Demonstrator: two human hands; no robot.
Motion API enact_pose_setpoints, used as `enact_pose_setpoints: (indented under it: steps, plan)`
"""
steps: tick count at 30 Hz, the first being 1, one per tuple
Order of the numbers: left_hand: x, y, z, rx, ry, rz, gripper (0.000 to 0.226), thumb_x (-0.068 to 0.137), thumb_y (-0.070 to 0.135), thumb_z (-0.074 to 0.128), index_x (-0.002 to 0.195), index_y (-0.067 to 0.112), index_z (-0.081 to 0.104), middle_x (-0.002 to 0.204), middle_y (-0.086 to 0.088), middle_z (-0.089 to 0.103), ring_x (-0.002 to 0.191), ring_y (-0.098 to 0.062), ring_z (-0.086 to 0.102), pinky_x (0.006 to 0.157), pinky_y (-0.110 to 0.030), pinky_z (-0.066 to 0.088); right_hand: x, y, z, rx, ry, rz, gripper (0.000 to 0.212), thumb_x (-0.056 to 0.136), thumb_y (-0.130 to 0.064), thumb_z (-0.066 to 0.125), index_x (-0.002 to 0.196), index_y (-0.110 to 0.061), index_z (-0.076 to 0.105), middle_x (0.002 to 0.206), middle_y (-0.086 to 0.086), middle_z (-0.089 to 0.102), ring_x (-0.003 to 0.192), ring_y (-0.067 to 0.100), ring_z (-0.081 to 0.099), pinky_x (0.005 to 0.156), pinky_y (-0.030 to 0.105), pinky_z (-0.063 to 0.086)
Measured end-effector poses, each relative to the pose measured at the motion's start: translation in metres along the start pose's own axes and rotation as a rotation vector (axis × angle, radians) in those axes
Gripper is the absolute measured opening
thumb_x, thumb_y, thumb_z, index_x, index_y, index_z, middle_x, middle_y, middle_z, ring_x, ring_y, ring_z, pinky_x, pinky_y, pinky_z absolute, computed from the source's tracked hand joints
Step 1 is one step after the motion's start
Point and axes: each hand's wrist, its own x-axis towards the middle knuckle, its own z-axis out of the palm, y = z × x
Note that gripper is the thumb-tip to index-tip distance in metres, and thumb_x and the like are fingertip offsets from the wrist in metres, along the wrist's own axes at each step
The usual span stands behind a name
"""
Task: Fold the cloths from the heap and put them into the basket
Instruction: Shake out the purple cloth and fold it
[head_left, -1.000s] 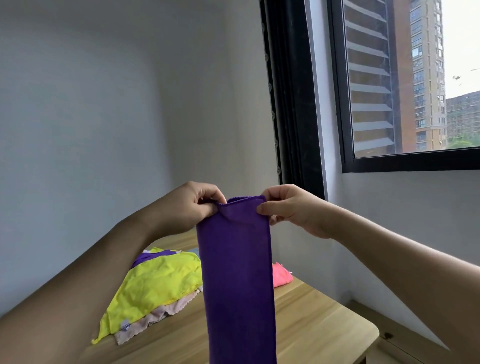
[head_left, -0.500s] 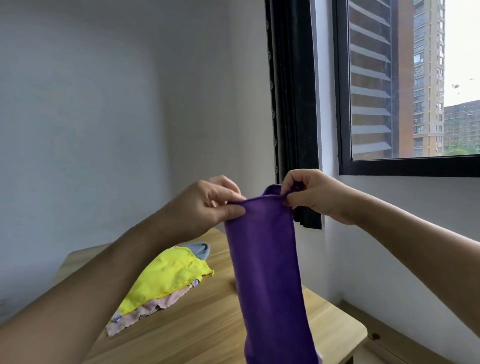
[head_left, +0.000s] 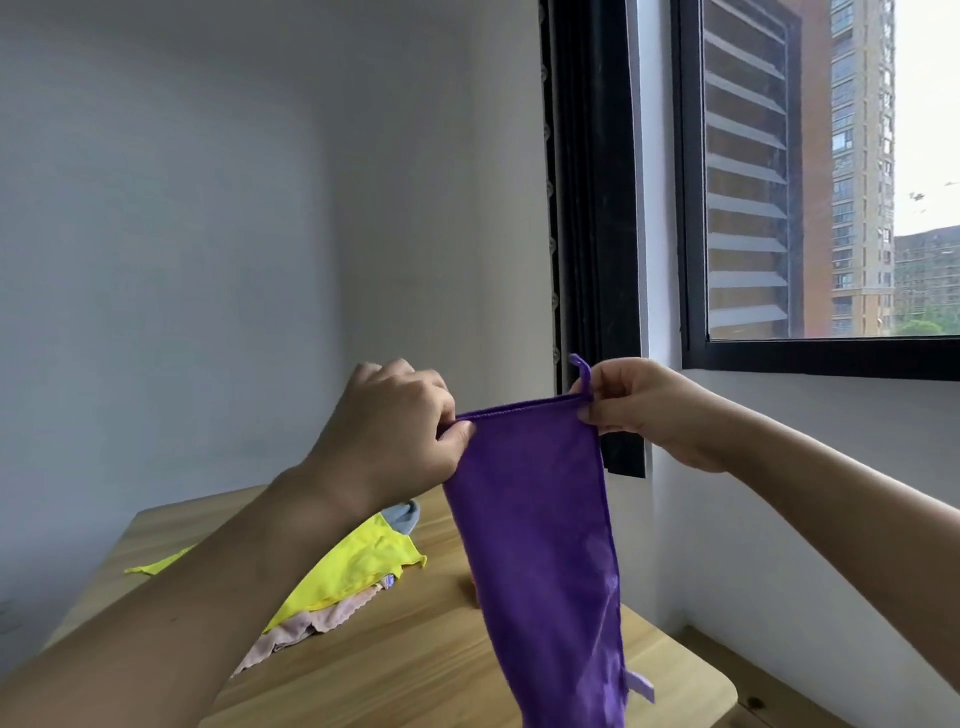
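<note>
A purple cloth (head_left: 540, 530) hangs in the air in a long doubled strip above the wooden table (head_left: 415, 665). My left hand (head_left: 400, 426) pinches its top left corner and my right hand (head_left: 639, 405) pinches the top right corner, where a small loop sticks up. The top edge is stretched taut between them. The heap (head_left: 343, 577) lies on the table behind my left forearm: a yellow cloth on top, a beige one under it, a grey-blue one at the back. The basket is out of view.
A white wall stands beyond the table on the left. A dark window frame (head_left: 597, 260) and a window are on the right. The table's right end is rounded, with floor (head_left: 779, 696) below it.
My hands have moved apart and pulled the cloth's top edge wider and taut. The view has shifted to the left, and the pink cloth seen earlier is hidden now.
</note>
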Motion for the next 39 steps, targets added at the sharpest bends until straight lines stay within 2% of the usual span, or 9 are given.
enact_pose_setpoints:
  steps: [6, 12, 16, 21, 24, 27, 29, 33, 39]
  plan:
    - [0.000, -0.002, 0.002, 0.045, 0.165, -0.043, 0.039, 0.085, 0.039, 0.060, 0.055, 0.021, 0.043, 0.057, 0.004, 0.051, 0.057, -0.023, 0.044, 0.065, -0.032, 0.039, -0.003, -0.004, 0.003, 0.164, -0.045, 0.031, 0.008, 0.090, -0.003, 0.059, 0.089, -0.005, 0.066, 0.081, 0.003, 0.070, 0.078, 0.015, 0.066, 0.075, 0.025, 0.056]
    - [0.008, -0.001, -0.011, -0.341, 0.134, -0.256, 0.024, 0.086, 0.032, 0.065, 0.069, 0.017, 0.057, 0.058, 0.003, 0.057, 0.058, -0.018, 0.053, 0.055, -0.027, 0.040, -0.006, -0.008, 0.006, 0.296, -0.048, -0.020, 0.015, 0.083, -0.016, 0.061, 0.092, -0.004, 0.062, 0.086, 0.004, 0.067, 0.081, 0.014, 0.065, 0.071, 0.023, 0.055]
    - [0.016, -0.008, -0.013, -0.602, 0.130, -0.321, 0.013, 0.086, 0.020, 0.068, 0.077, 0.014, 0.061, 0.070, 0.000, 0.064, 0.058, -0.011, 0.052, 0.060, -0.027, 0.046, -0.005, -0.011, 0.012, 0.424, -0.053, -0.032, 0.020, 0.078, -0.018, 0.064, 0.093, -0.005, 0.061, 0.087, 0.005, 0.066, 0.079, 0.014, 0.065, 0.073, 0.025, 0.057]
    - [0.020, -0.023, -0.017, -0.899, -0.204, -0.409, 0.011, 0.085, 0.013, 0.071, 0.092, 0.005, 0.070, 0.083, -0.016, 0.069, 0.072, -0.019, 0.062, 0.068, -0.034, 0.055, 0.006, -0.008, 0.015, 0.396, -0.012, 0.012, 0.011, 0.087, -0.004, 0.062, 0.097, -0.006, 0.064, 0.090, 0.006, 0.067, 0.082, 0.017, 0.064, 0.081, 0.032, 0.057]
    - [0.019, -0.035, -0.009, -0.823, -0.431, -0.403, 0.007, 0.084, 0.012, 0.072, 0.087, 0.006, 0.071, 0.081, -0.017, 0.070, 0.068, -0.019, 0.062, 0.068, -0.035, 0.055, 0.014, 0.007, 0.021, 0.283, 0.005, 0.085, 0.006, 0.092, -0.007, 0.060, 0.094, -0.008, 0.066, 0.087, 0.005, 0.066, 0.080, 0.017, 0.063, 0.082, 0.033, 0.055]
    - [0.023, -0.040, 0.010, -0.747, -0.520, -0.413, 0.006, 0.083, 0.006, 0.071, 0.085, 0.008, 0.066, 0.075, -0.007, 0.065, 0.061, -0.013, 0.059, 0.059, -0.028, 0.052, 0.024, 0.019, 0.030, 0.215, 0.036, 0.105, 0.003, 0.091, -0.007, 0.061, 0.089, -0.007, 0.064, 0.082, 0.005, 0.065, 0.073, 0.014, 0.063, 0.074, 0.028, 0.057]
    - [0.028, -0.041, 0.029, -0.725, -0.478, -0.454, 0.010, 0.084, 0.002, 0.067, 0.083, 0.010, 0.061, 0.076, -0.007, 0.062, 0.064, -0.017, 0.058, 0.059, -0.030, 0.050, 0.036, 0.029, 0.032, 0.137, 0.109, 0.101, 0.009, 0.091, -0.003, 0.061, 0.084, -0.009, 0.062, 0.078, 0.005, 0.064, 0.069, 0.014, 0.063, 0.071, 0.030, 0.058]
    - [0.046, -0.041, 0.065, -0.585, -0.175, -0.464, 0.015, 0.079, 0.002, 0.061, 0.075, 0.016, 0.055, 0.071, -0.004, 0.062, 0.066, -0.023, 0.058, 0.059, -0.028, 0.044, 0.065, 0.045, 0.032, 0.039, 0.329, 0.089, 0.011, 0.086, -0.003, 0.064, 0.079, -0.012, 0.063, 0.077, 0.005, 0.063, 0.076, 0.022, 0.062, 0.087, 0.051, 0.055]
    - [0.059, -0.037, 0.061, -0.508, 0.171, -0.438, 0.010, 0.084, 0.007, 0.056, 0.085, 0.017, 0.053, 0.074, 0.002, 0.057, 0.066, -0.018, 0.053, 0.055, -0.027, 0.037, 0.086, 0.036, 0.032, 0.187, 0.443, -0.046, 0.013, 0.084, -0.002, 0.066, 0.078, -0.012, 0.063, 0.079, 0.007, 0.061, 0.076, 0.022, 0.056, 0.086, 0.045, 0.052]
